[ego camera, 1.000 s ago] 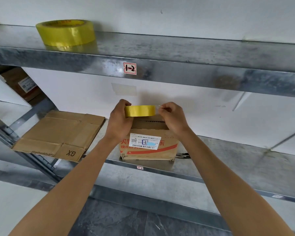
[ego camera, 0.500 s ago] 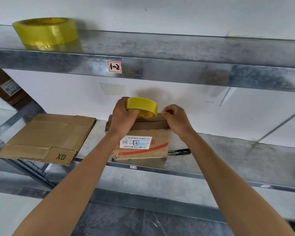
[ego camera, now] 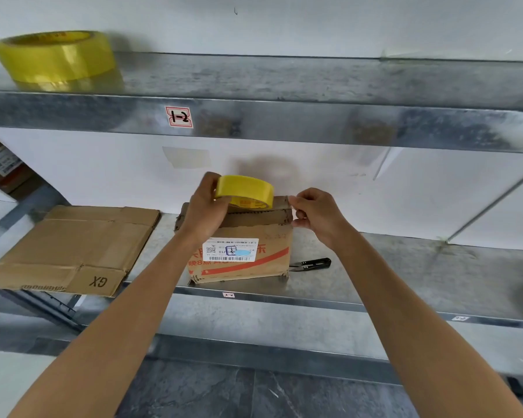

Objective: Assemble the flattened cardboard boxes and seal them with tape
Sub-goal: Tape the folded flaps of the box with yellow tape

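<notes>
My left hand (ego camera: 204, 206) is gripping the yellow tape roll (ego camera: 243, 190) just above the cardboard box (ego camera: 269, 260), which is sitting on the lower metal shelf (ego camera: 390, 282). My right hand (ego camera: 317, 214) is pinching the box's top right corner.

White wall (ego camera: 314, 22) runs behind everything, plain & matt, w/ a pale squarish patch (ego camera: 187, 156) at mid height. In front stands galvanised metal racking: upper shelf (ego camera: 284, 76) across the top, mottled grey, w/ a red-edged sticker (ego camera: 178, 117) marked 1-2 on its front lip; lower shelf (ego camera: 390, 276) beneath, same metal, w/ a small sticker (ego camera: 228, 294) on its edge. Thin diagonal rod (ego camera: 492, 203) crosses at R; slanted frame bars (ego camera: 18, 212) at L. Floor (ego camera: 224, 393) is dark grey stone-look tile. Light soft & even, shadows faint on the wall.
</notes>
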